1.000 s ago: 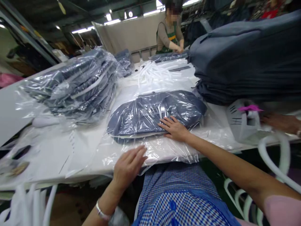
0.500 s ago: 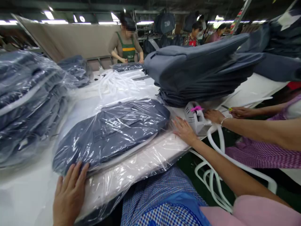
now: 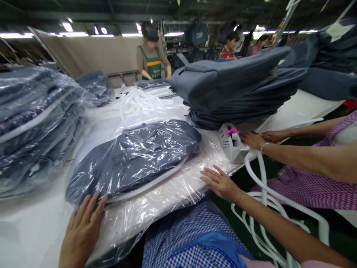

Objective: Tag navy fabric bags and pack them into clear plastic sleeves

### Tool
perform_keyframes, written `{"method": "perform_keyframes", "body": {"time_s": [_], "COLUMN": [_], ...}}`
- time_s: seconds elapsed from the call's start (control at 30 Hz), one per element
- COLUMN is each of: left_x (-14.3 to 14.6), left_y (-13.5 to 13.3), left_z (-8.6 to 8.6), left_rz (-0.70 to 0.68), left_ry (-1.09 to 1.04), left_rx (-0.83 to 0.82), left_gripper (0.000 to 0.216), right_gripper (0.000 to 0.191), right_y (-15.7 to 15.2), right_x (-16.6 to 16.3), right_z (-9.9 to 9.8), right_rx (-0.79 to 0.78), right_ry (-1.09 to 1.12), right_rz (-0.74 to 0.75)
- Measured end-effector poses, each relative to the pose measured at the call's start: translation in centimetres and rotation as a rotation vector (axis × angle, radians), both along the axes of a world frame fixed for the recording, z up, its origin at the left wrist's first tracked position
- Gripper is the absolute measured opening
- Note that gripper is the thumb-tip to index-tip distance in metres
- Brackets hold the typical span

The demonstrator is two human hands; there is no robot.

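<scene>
**Pressing the bagged item flat at the table edge**

The dark blue fabric bag in its clear plastic sleeve (image 3: 134, 160) lies on the white table (image 3: 33, 223), between both hands. The left hand (image 3: 82, 230) rests open and flat against its near corner. The right hand (image 3: 220, 182) lies open on the loose plastic mouth, gripping nothing. Judging by this, closing that mouth calls for gathering the slack film evenly.

The premises were a garment or bag factory packing floor. A long white worktable (image 3: 304, 108) ran through the frame's centre, carrying a stack of unwrapped grey bags (image 3: 234, 89) at upper right and a pile of plastic-wrapped bags (image 3: 36, 119) at left. Strip lights (image 3: 72, 35) lined the dark ceiling at top. A worker in a green apron (image 3: 152, 56) stood at the far end, others beyond at upper right.
</scene>
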State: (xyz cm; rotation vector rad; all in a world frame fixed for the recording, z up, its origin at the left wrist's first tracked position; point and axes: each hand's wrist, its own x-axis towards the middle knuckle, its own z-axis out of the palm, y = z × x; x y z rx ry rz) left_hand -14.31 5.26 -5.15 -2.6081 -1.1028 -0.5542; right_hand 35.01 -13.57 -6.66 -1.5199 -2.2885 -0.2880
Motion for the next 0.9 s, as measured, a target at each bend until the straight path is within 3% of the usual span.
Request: {"method": "perform_keyframes", "body": {"time_s": [0.13,0.3,0.43,0.57,0.67,0.77,0.9], "left_x": [-0.8,-1.5,-2.0,-2.2,-2.0,-1.1,1.0], "left_y": [0.6,1.1,1.6,2.1,1.4,-1.0,-5.2], "left_z": [-0.5,-1.0,-1.2,-0.4,1.6,3.9,5.0], "left_rz": [-0.031,-0.049,-0.082,-0.096,-0.099,-0.044,0.034], "left_ry": [0.041,0.085,0.137,0.147,0.044,-0.089,0.000], "left_rx": [0.025,0.068,0.086,0.022,-0.138,-0.261,-0.215], "left_gripper": [0.065,0.065,0.066,0.058,0.052,0.042,0.052], "right_gripper": [0.025,0.017,0.019,0.026,0.030,0.030,0.030], "right_y": [1.8,5.7,11.2,15.8,17.4,17.9,18.3], "right_x": [1.1,1.5,2.1,2.7,2.7,2.8,3.5], "right_z": [1.6,6.4,8.7,9.3,9.5,9.5,8.8], "right_rx": [0.110,0.234,0.177,-0.066,-0.187,-0.222,-0.246], "right_ry": [0.099,0.222,0.165,0.111,0.064,0.076,0.067], "right_rz": [0.126,0.005,0.000,-0.167,-0.253,-0.240,-0.247]}}
